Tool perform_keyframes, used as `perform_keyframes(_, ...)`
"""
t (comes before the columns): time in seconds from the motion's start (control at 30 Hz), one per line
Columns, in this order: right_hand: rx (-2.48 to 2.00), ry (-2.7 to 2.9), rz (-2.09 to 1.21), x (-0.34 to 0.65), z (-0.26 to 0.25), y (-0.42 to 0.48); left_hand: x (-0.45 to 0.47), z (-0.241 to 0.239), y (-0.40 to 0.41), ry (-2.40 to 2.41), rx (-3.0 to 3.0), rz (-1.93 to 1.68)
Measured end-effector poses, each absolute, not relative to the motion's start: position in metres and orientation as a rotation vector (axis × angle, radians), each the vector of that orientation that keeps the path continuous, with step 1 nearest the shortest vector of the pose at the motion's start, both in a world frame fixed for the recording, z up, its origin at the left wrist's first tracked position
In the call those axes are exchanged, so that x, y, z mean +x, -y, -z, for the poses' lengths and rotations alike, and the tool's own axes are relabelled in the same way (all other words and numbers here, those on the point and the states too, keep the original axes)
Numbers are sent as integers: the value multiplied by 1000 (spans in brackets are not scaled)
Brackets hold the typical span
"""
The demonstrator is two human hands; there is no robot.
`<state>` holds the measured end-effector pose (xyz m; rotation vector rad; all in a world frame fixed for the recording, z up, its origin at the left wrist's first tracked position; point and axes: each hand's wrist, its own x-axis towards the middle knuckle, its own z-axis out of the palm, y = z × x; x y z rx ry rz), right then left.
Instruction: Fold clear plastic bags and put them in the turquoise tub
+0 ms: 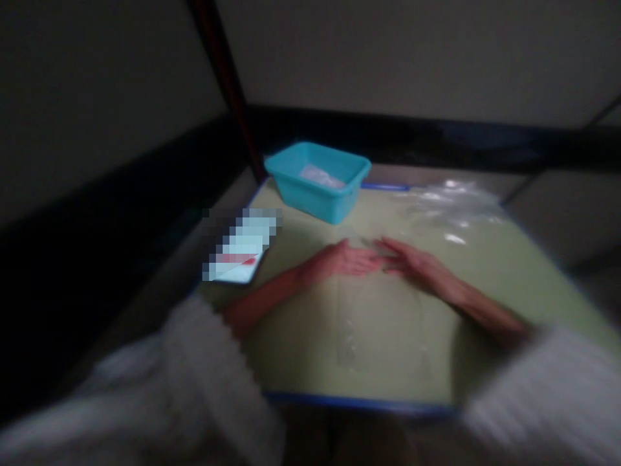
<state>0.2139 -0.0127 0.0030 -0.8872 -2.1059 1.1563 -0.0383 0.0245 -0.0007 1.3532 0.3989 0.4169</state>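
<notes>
My left hand (347, 259) and my right hand (412, 261) lie flat on the far edge of a clear plastic bag (378, 323) spread on the green table (509, 285). Their fingertips meet near the table's middle, fingers stretched out. The bag reaches from my hands toward the near edge. The picture is blurred, so fine detail of the fingers is unclear.
A turquoise plastic tub (317, 178) with something pale inside stands at the far left of the table. A heap of clear plastic bags (449, 207) lies at the far right. A pale card or phone (240, 249) rests at the left edge. A dark pole (226, 84) rises behind.
</notes>
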Motion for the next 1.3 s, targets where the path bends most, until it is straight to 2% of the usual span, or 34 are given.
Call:
perform_keyframes(0.1,-833,2151,-967,210,-23,24,-43,-6,-27,-366,1300,-515)
perform_keyframes(0.27,-538,2698,-403,199,-56,61,-49,-12,-30,-401,1232,-627)
perform_keyframes(0.33,-507,2861,-331,193,-59,75,-49,-10,-31,-408,1218,-641)
perform_keyframes(0.5,-450,3069,-316,179,-55,90,-47,-7,-30,-399,1231,-598)
perform_keyframes(0.77,-404,3129,-219,175,-52,98,-43,-2,-26,-378,1288,-420)
perform_keyframes(0.97,-419,3130,-251,174,-52,98,-41,-2,-24,-432,1340,-413)
perform_keyframes(1.3,-571,2952,-754,176,-53,96,-44,-14,-15,-462,1444,-376)
